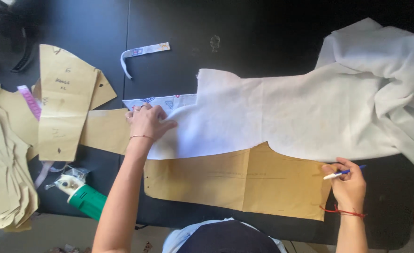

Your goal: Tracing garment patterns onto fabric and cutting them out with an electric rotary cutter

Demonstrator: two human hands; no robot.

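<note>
A white fabric point(286, 112) lies spread on the black table point(179, 33), bunched up at the right. A brown paper pattern piece point(235, 180) lies along its near edge. My left hand point(147, 122) presses flat on the fabric's left end, next to a printed cloth strip point(162, 101). My right hand point(348, 182) holds a blue and white pen point(343, 173) at the right end of the pattern piece, tip pointing left. A red thread circles my right wrist.
More brown paper pattern pieces point(68, 105) lie stacked at the left, with a pink tape measure point(31, 100). A green and white electric cutter point(82, 197) sits near the table's front left. A printed fabric strip point(141, 51) lies at the back.
</note>
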